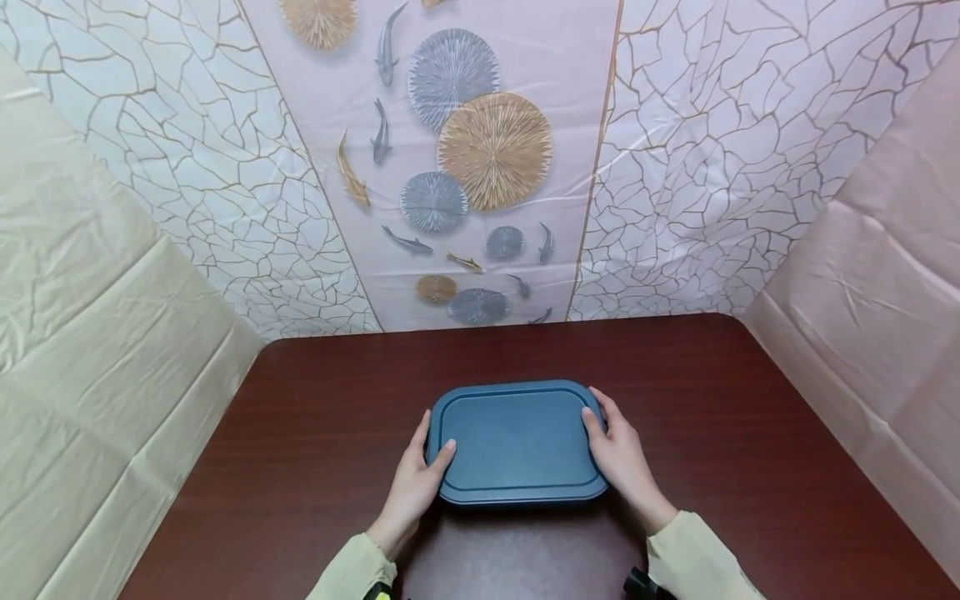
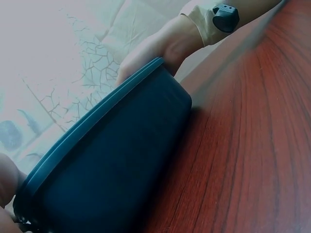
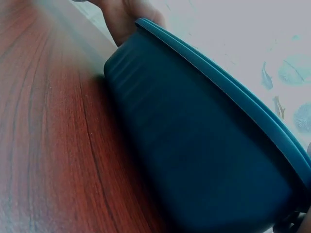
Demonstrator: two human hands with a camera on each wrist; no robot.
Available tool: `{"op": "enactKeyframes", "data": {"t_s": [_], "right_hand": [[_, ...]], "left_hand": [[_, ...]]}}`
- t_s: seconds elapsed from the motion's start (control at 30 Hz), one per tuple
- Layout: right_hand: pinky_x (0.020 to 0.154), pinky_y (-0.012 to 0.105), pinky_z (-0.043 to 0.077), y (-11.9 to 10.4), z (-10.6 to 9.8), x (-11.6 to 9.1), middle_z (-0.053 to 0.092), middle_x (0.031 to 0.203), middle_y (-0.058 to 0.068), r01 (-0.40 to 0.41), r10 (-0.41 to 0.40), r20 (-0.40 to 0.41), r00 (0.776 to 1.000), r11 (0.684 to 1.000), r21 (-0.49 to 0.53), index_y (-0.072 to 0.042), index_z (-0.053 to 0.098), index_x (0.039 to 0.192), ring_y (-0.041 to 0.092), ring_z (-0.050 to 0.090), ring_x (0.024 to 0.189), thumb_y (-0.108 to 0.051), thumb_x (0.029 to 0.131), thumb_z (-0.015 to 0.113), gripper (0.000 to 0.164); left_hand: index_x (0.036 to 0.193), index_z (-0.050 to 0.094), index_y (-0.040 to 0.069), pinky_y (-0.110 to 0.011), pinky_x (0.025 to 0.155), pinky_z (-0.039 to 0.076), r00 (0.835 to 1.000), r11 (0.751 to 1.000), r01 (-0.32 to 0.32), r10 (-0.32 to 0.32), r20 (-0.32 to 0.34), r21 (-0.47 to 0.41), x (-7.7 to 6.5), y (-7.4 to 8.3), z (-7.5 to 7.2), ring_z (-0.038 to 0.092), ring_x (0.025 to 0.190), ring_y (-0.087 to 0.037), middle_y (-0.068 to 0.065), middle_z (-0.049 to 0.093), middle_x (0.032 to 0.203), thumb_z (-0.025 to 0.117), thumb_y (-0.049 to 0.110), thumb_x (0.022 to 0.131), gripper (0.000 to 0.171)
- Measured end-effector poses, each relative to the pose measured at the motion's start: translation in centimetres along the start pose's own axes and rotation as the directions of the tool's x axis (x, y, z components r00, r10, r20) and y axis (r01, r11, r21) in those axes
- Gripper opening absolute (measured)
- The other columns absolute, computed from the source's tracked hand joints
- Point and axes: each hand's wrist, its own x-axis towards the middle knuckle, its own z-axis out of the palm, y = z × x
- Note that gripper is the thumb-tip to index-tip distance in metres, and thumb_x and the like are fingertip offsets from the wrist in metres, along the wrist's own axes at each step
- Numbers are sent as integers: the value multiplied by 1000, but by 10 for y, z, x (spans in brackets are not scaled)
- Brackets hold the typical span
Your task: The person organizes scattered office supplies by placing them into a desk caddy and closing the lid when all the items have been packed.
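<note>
A blue rectangular storage box (image 1: 521,442) with a rounded, rimmed lid sits near the middle of the table. My left hand (image 1: 416,479) grips its left end, the thumb on top of the lid and the fingers along the side. At the opposite end my right hand (image 1: 624,458) holds it likewise, thumb over the lid's edge. Both wrist views show the box's deep, dark blue side wall (image 2: 116,150), its base low at the wooden surface. In the right wrist view, faint ribs mark the wall (image 3: 184,116). The box's contents are hidden under the lid.
The dark red-brown wooden table (image 1: 337,400) has rounded far corners. Patterned cloth (image 1: 660,167) hangs behind it, and plain pale cloths stand at the left (image 1: 97,292) and right (image 1: 870,292). A black device (image 2: 226,18) is strapped at the right wrist.
</note>
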Motion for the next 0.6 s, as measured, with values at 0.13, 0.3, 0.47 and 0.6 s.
{"op": "enactKeyframes", "data": {"t_s": [0.13, 0.3, 0.47, 0.6], "right_hand": [[111, 53, 34, 0, -1, 0, 42, 152, 26, -14, 14, 6, 1000, 1000, 6, -5, 37, 154, 36, 40, 140, -26, 108, 47, 51], [111, 54, 34, 1, 0, 0, 41, 152, 26, -26, 26, 12, 1000, 1000, 2, -5, 36, 154, 37, 40, 140, -27, 108, 46, 52], [112, 54, 33, 1, 0, 0, 40, 153, 27, -46, 46, 25, 999, 999, -5, -5, 36, 155, 38, 38, 141, -26, 108, 46, 52], [113, 56, 31, -2, -2, 1, 36, 155, 27, -51, 53, 58, 997, 998, -29, -4, 33, 156, 40, 34, 143, -25, 108, 45, 54]], "left_hand": [[161, 19, 9, -56, 117, 21, 1000, 1000, -2, 2, 7, 7, 2, -3, 0, 18, 151, -35, -17, 23, 164, 62, 29, 102, 76], [161, 20, 10, -56, 118, 20, 1000, 1000, 14, -15, 12, 13, 2, -6, -1, 17, 151, -35, -16, 23, 164, 62, 34, 102, 77], [161, 21, 8, -58, 118, 18, 999, 999, 34, -34, 12, 16, 2, -5, -2, 15, 151, -36, -17, 23, 164, 64, 34, 100, 79], [162, 16, 8, -58, 117, 21, 999, 999, 32, -32, 4, 24, 6, -2, -4, 19, 150, -38, -20, 23, 163, 66, 34, 99, 84]]}}
